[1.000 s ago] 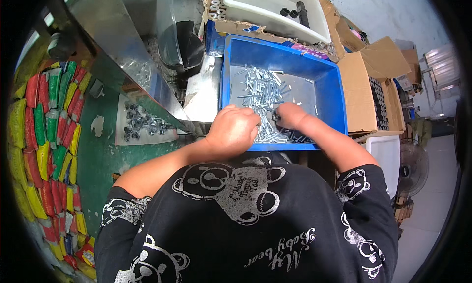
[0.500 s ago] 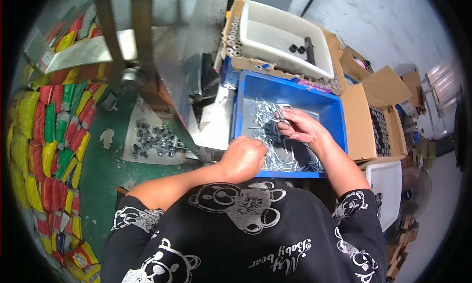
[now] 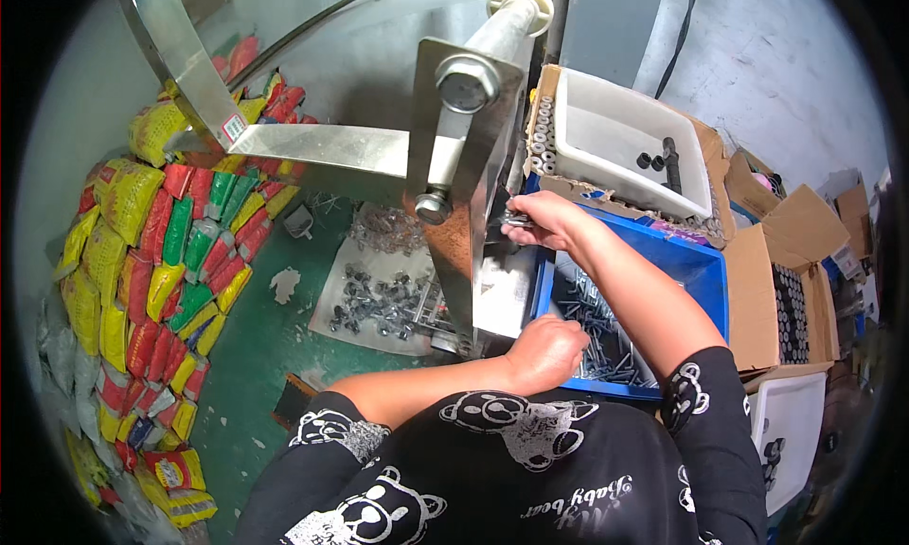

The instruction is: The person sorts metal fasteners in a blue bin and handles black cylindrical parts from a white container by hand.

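My right hand point(image 3: 549, 221) is closed around a few shiny metal screws point(image 3: 517, 218), beside the upright metal plate of a machine point(image 3: 453, 176). Its forearm reaches across the blue bin point(image 3: 705, 285), which holds many loose silver screws point(image 3: 598, 332). My left hand point(image 3: 549, 354) is curled into a fist at the bin's near left corner. Whatever its fingers may hold is hidden from view. Between the machine and the bin lies a bright metal surface point(image 3: 504, 299), just below my right hand.
A white tub point(image 3: 625, 105) with several black parts stands behind the bin. To the right is an open carton point(image 3: 753, 303) of round pieces. Dark metal parts point(image 3: 379, 299) lie on a sheet on the green floor point(image 3: 284, 337). Colourful packets point(image 3: 161, 261) are stacked at left.
My right hand has left the inside of the bin and moved left to the machine with screws in its fingers. My left hand stays closed by the bin's edge. The view has turned left.
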Tool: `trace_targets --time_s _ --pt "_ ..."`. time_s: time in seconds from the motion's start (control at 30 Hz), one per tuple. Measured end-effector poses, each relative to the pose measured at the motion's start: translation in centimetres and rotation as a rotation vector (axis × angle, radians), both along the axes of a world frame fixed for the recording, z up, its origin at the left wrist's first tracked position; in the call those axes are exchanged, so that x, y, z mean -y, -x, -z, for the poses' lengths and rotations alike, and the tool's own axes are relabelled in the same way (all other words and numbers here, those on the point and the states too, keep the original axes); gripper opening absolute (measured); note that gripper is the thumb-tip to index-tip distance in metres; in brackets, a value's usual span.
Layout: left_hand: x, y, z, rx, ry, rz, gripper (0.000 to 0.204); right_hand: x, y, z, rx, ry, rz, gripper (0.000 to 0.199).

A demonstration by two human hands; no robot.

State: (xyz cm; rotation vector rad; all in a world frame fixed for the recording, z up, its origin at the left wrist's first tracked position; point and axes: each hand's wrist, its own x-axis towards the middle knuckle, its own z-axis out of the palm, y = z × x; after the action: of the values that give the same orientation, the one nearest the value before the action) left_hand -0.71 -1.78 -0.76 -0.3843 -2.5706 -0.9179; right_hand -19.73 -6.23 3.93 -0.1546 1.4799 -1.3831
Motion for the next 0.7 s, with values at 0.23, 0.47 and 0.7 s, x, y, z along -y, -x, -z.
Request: trace_targets --time_s 0.23,0.47,0.7 --pt "0.0 -0.2 0.0 -0.01 -0.016 0.012 0.009 -0.5 -1.0 0.6 -0.153 0.052 0.071 0.027" --pt "-0.7 0.9 -1.0 0.076 0.006 0.03 0.015 -17.4 -5.8 -2.6 -0.419 0.319 0.067 0.031" --pt "-1.2 0.7 -0.7 0.123 0.025 0.038 0.018 -43.6 -11.3 -5.6 -0.867 -0.049 0.635 0.023"
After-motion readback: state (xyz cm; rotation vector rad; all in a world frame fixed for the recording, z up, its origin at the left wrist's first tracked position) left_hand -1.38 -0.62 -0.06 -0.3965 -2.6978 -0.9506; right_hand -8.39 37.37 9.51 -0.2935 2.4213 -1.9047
